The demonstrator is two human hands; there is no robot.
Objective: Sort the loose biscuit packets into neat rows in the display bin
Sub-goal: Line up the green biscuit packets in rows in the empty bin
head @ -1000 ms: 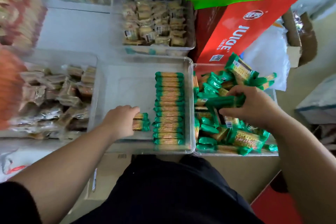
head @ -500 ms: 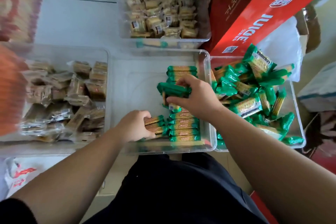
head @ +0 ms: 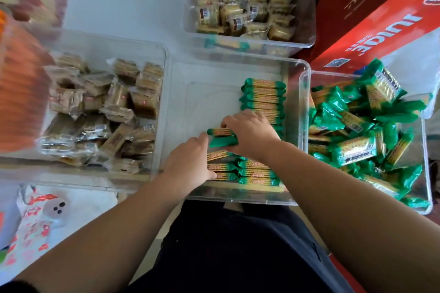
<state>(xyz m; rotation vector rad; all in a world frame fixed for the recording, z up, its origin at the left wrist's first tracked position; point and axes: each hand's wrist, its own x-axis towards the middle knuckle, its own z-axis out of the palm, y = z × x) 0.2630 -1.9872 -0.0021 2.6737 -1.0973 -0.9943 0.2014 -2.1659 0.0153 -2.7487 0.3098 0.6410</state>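
Right hand (head: 250,133) palm down inside the display bin (head: 238,62), fingers curled over a couple of green biscuit packets (head: 222,138), gripping them just above the far end of the short row (head: 228,169). Left hand (head: 190,164) lies against the left ends of that short row, thumb up near the gripped packets; fingers tucked out of sight, so cannot tell if it grasps anything or only steadies. The short row is a few packets side by side at the near wall, left of the long row (head: 264,97), which runs near-to-far along the bin's right wall and is partly covered by the right wrist. The bin is clear plastic and its left half shows bare floor. Touching it on the right, a second clear bin (head: 427,173) holds a loose pile (head: 357,126) of the same green packets, jumbled at all angles. On the left, another clear bin (head: 164,54) holds brown and silver wrapped snacks (head: 102,114). Beyond, a far bin (head: 309,40) holds pale wrapped cakes (head: 238,7). Red carton (head: 381,31) at upper right. White bag with red print (head: 35,221) at lower left. Dark clothing (head: 238,245) fills the bottom centre.
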